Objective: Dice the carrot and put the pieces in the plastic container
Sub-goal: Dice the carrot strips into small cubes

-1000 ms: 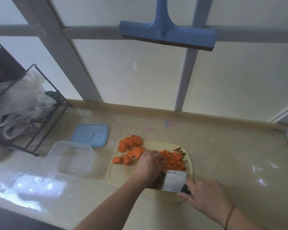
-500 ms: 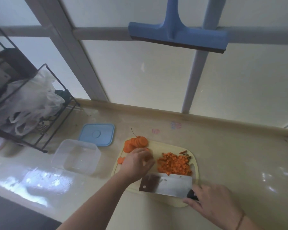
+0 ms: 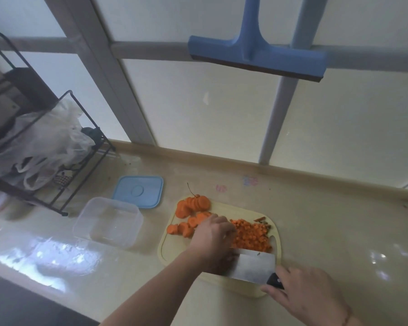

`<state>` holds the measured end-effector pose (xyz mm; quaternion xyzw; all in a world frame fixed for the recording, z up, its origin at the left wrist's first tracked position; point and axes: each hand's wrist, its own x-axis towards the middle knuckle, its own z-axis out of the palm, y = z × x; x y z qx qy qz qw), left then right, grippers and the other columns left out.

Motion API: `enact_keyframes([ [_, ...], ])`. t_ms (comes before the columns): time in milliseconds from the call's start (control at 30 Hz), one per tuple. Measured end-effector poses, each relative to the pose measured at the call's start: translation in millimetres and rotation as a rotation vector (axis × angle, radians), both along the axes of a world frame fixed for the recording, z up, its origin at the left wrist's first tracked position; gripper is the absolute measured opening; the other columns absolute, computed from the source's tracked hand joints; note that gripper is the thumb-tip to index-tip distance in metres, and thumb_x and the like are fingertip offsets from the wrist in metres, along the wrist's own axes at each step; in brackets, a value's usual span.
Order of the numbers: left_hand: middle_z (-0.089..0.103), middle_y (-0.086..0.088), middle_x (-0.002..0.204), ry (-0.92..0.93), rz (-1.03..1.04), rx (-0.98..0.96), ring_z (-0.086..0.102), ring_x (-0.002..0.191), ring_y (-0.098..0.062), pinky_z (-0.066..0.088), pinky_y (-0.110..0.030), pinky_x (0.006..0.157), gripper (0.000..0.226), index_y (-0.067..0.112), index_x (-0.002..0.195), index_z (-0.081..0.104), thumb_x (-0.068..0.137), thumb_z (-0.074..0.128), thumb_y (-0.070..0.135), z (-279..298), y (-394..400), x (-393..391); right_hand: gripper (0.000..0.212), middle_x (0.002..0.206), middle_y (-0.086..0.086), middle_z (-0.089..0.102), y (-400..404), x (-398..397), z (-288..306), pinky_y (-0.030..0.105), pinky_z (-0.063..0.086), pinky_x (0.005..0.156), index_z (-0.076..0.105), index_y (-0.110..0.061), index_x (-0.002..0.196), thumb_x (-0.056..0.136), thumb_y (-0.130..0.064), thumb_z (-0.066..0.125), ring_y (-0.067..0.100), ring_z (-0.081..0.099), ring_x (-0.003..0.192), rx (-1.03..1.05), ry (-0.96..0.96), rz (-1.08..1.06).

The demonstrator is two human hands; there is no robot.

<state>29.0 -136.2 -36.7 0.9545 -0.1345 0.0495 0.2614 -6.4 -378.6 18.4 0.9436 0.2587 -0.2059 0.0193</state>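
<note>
Beige countertop (image 3: 327, 227), lower centre: cutting board (image 3: 277, 234) bearing carrot slices (image 3: 192, 208) and diced carrot (image 3: 251, 236). Left hand (image 3: 212, 241) curled over carrot beside the dice; right hand (image 3: 302, 295) grips cleaver (image 3: 252, 267) handle. Left of board: empty plastic container (image 3: 107, 222), blue lid (image 3: 138, 191).

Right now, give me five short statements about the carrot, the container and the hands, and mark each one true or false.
1. The plastic container holds diced carrot. False: it is empty.
2. The right hand grips the cleaver by its handle. True.
3. The blue lid sits on the container. False: it lies on the counter behind it.
4. Uncut carrot rounds lie on the cutting board, left of the diced carrot. True.
5. The left hand rests on the counter, away from the board. False: it is over the board, at the diced pile.
</note>
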Motion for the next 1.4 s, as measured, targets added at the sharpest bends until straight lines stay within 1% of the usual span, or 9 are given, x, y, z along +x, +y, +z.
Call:
enact_keyframes([
  [167,0.057,-0.002,0.135,0.124,0.056,0.439,0.046,0.125,-0.026,0.037,-0.038,0.103,0.035,0.018,0.13,0.062,0.097,0.052,0.019,18,32,38,0.126,0.118,-0.004,0.065,2,-5,-3,0.034,0.046,0.078,0.04,-0.032,0.136,0.042,-0.078,-0.03,0.021,0.065,0.104,0.008,0.052,-0.043],
  [467,0.06,-0.006,0.122,0.216,-0.016,0.918,0.044,0.118,-0.029,0.033,-0.042,0.097,0.032,0.018,0.129,0.049,0.098,0.046,0.018,25,37,64,0.147,0.118,-0.005,0.067,-2,-3,-6,0.033,0.048,0.082,0.045,-0.03,0.131,0.025,-0.08,-0.045,0.021,0.065,0.103,0.012,0.06,-0.084],
  [700,0.06,-0.005,0.134,0.091,-0.021,0.612,0.05,0.124,-0.029,0.03,-0.044,0.105,0.046,0.019,0.147,0.039,0.103,0.047,0.031,23,47,66,0.133,0.117,-0.01,0.067,-9,-14,-10,0.03,0.048,0.083,0.046,-0.034,0.128,0.037,-0.085,-0.037,0.012,0.066,0.103,0.012,0.01,-0.13],
  [800,0.06,0.001,0.136,-0.001,0.093,0.169,0.05,0.127,-0.022,0.028,-0.034,0.107,0.052,0.021,0.144,0.048,0.097,0.062,0.039,30,53,35,0.086,0.131,-0.02,0.059,-18,-22,-28,0.014,0.024,0.107,0.066,-0.033,0.112,0.078,-0.089,0.011,0.015,0.068,0.103,0.133,0.002,-0.133],
  [867,0.063,0.007,0.121,-0.081,0.24,-0.114,0.055,0.111,-0.014,0.036,-0.024,0.098,0.046,0.023,0.133,0.056,0.091,0.069,0.037,25,58,2,0.061,0.128,-0.045,0.037,-27,-32,-47,-0.002,0.003,0.1,0.071,-0.03,0.105,0.085,-0.078,0.038,0.019,0.057,0.124,0.341,0.03,-0.249],
  [933,0.059,0.014,0.105,-0.178,0.383,-0.276,0.057,0.091,-0.01,0.046,-0.022,0.085,0.039,0.026,0.121,0.057,0.086,0.067,0.038,8,60,-34,0.044,0.14,-0.025,0.041,-27,-46,-60,0.001,0.001,0.107,0.067,-0.03,0.119,0.087,-0.058,0.057,0.009,0.028,0.142,0.435,0.001,-0.295],
  [1033,0.064,0.008,0.099,-0.161,0.436,-0.294,0.058,0.089,-0.012,0.048,-0.029,0.082,0.032,0.027,0.113,0.058,0.083,0.067,0.035,-20,52,-77,0.054,0.088,0.011,0.075,-5,-61,-52,0.008,0.035,0.098,0.073,-0.04,0.083,0.074,-0.085,0.046,-0.016,0.06,0.087,0.587,0.162,-0.533],
  [1100,0.067,0.003,0.1,-0.123,0.372,-0.229,0.056,0.091,-0.015,0.047,-0.032,0.082,0.031,0.03,0.108,0.056,0.08,0.067,0.035,-37,43,-92,0.078,0.048,0.011,0.054,6,-62,-51,0.023,0.042,0.059,0.058,-0.021,0.052,0.054,-0.098,0.043,0.005,0.047,0.04,0.658,0.475,-0.624],
  [1400,0.057,0.002,0.116,-0.126,0.159,-0.179,0.054,0.1,-0.019,0.046,-0.031,0.089,0.021,0.019,0.104,0.066,0.088,0.07,0.032,-65,13,-97,0.057,0.047,-0.001,0.032,19,-46,-40,0.018,0.017,0.043,0.042,-0.02,0.06,0.084,-0.071,0.039,0.013,0.024,0.037,0.593,0.636,-0.732],
])
